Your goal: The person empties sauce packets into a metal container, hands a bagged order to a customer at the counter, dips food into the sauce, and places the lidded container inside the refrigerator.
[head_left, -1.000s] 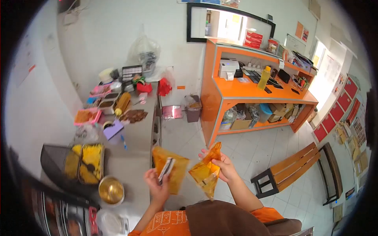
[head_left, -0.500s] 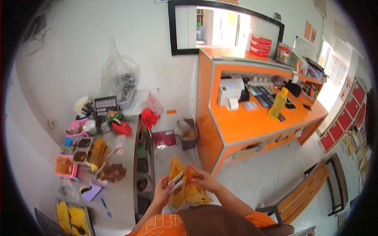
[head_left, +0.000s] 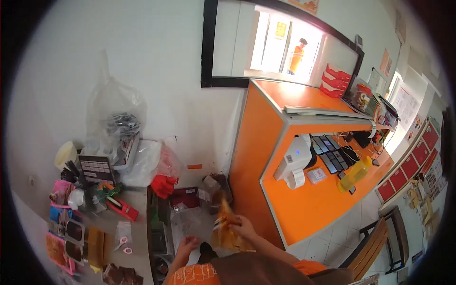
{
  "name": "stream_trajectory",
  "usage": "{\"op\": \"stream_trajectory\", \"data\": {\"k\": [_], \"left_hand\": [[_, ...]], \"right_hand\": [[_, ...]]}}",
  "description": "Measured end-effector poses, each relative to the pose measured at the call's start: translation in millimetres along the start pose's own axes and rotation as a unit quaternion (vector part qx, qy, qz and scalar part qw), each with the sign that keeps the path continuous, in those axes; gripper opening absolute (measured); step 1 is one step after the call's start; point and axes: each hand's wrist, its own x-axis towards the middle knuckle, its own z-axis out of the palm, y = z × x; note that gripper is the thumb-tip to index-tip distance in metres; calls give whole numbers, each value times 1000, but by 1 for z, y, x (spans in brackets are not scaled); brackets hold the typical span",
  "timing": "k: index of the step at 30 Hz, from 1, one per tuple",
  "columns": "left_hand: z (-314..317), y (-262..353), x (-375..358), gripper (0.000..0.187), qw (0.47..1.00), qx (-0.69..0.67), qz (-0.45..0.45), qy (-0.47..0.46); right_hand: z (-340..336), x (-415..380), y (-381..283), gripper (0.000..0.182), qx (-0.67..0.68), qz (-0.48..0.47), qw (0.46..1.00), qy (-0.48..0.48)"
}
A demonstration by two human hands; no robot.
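Note:
My right hand point(head_left: 243, 227) grips an orange-yellow plastic packet point(head_left: 227, 233) by its upper right side. The packet looks crinkled and partly see-through, hangs in front of my body, and has a pale label strip on its left side. My left hand point(head_left: 188, 244) is apart from it, a little to the left, with nothing in it and its fingers loosely bent. Beyond the packet, close to the floor, stands a grey bin point(head_left: 222, 190) with crumpled waste in it.
On the left, a grey table point(head_left: 135, 232) carries scissors point(head_left: 124, 246), a red tape dispenser point(head_left: 124, 209), a calendar point(head_left: 97, 169) and brown packets point(head_left: 122, 274). An orange counter point(head_left: 304, 209) on the right holds a label printer point(head_left: 295, 161), phones and a yellow bottle point(head_left: 355, 175). A person point(head_left: 297, 56) shows beyond the window opening.
My left hand has let go of the packet and moved left and down. The packet stays in my right hand. My view has shifted, bringing a distant person into sight.

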Motion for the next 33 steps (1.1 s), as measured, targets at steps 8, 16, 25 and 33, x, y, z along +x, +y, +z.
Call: {"op": "stream_trajectory", "data": {"k": [8,16,25,33], "left_hand": [[-24,62,113,26,998,-16,-8,65],[-35,76,142,25,985,3,-91,147],[-106,-76,79,25,927,202,-133,288],[-77,-142,-57,27,845,201,-296,398]], "right_hand": [[-21,160,-6,48,-95,-91,970,202],[-14,340,22,50,-138,-44,953,265],[-18,400,191,45,-304,-30,943,135],[-20,297,208,31,-541,63,756,-364]]}}
